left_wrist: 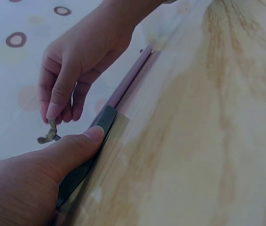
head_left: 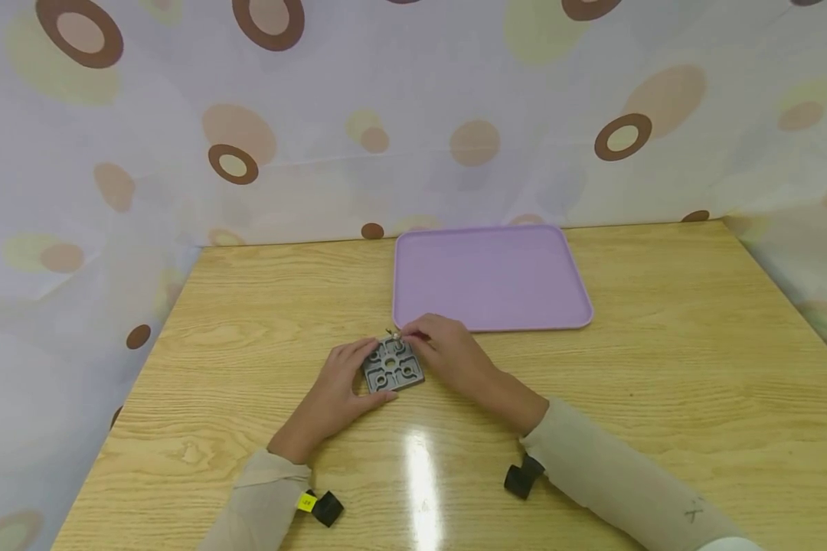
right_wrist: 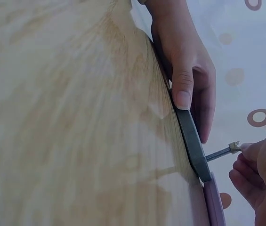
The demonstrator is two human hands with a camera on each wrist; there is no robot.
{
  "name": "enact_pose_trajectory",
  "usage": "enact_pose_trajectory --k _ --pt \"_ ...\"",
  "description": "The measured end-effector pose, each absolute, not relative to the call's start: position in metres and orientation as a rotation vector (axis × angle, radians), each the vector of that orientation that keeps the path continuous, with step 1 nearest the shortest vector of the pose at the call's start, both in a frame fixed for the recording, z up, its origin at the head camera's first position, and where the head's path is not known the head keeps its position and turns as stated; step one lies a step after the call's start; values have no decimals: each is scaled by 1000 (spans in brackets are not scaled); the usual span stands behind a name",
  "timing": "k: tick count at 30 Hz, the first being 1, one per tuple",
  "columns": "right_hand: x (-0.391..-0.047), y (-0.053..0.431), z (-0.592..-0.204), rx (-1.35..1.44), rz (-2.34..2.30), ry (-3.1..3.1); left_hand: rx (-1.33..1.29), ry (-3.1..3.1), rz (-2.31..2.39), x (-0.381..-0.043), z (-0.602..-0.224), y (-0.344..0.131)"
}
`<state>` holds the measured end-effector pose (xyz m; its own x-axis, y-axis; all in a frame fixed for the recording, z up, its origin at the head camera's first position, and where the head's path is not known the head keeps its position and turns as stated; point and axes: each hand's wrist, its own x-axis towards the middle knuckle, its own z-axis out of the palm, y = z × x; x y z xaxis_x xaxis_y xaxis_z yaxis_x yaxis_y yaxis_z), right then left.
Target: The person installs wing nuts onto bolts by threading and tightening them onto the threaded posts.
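Observation:
A square grey metal plate (head_left: 396, 373) with recessed channels and several round holes lies on the wooden table. Along its edges it is held by my left hand (head_left: 331, 390), thumb at the near side and fingers at the far left. From the plate's far corner a threaded bolt (right_wrist: 219, 154) stands out, and at its outer end sits a small brass-coloured wing nut (left_wrist: 51, 133). My right hand (head_left: 451, 353) pinches one wing of that nut between thumb and fingertips, above the plate.
Behind the plate, a purple tray (head_left: 482, 279) with a raised rim lies close by on the table (head_left: 634, 390). A patterned cloth (head_left: 413, 168) hangs along the table's back edge. Black wrist devices (head_left: 328, 509) are strapped at both sleeves.

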<state>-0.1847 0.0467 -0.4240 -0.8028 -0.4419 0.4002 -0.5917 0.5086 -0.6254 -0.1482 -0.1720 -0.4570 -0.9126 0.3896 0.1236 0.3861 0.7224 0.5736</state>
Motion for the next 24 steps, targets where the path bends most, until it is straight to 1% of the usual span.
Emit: enact_pose_trajectory --k 11,24 --pt "-183 41 -425 866 1210 -2578 654 2903 999 -147 -455 -172" --pt "-185 37 -427 958 1201 -2499 659 2907 984 -147 -456 -172"
